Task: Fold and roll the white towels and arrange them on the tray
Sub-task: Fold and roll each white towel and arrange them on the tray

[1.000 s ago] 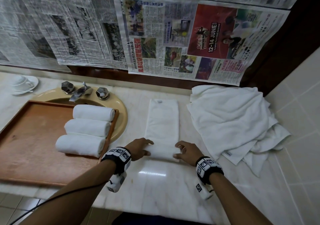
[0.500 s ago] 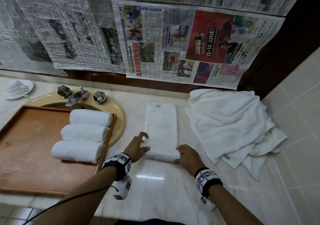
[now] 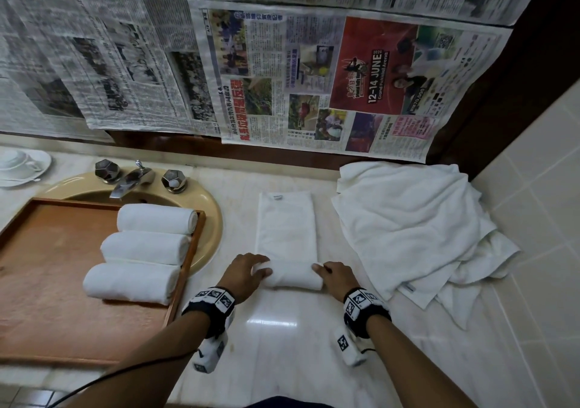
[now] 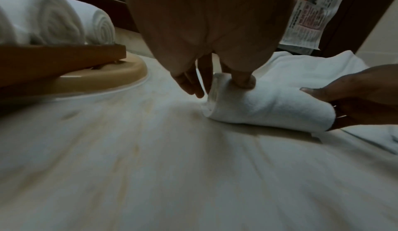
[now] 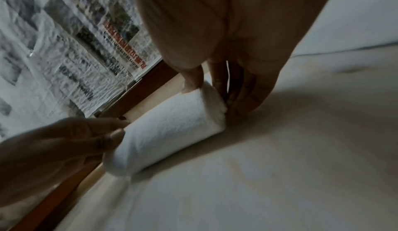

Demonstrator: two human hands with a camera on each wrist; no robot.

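White folded towel is laid lengthwise on the marble bench, its near end rolled into a short roll. The roll's left end is gripped by the left hand, thumb on top; its right end is pinched by the right hand. Three rolled towels are lined up on the wooden tray at left. Loose towel pile is seen at right.

Head view: high, facing forward-down over counter. Wrist views: low, near counter, looking along fingers from opposite sides. All three share half-rolled towel.
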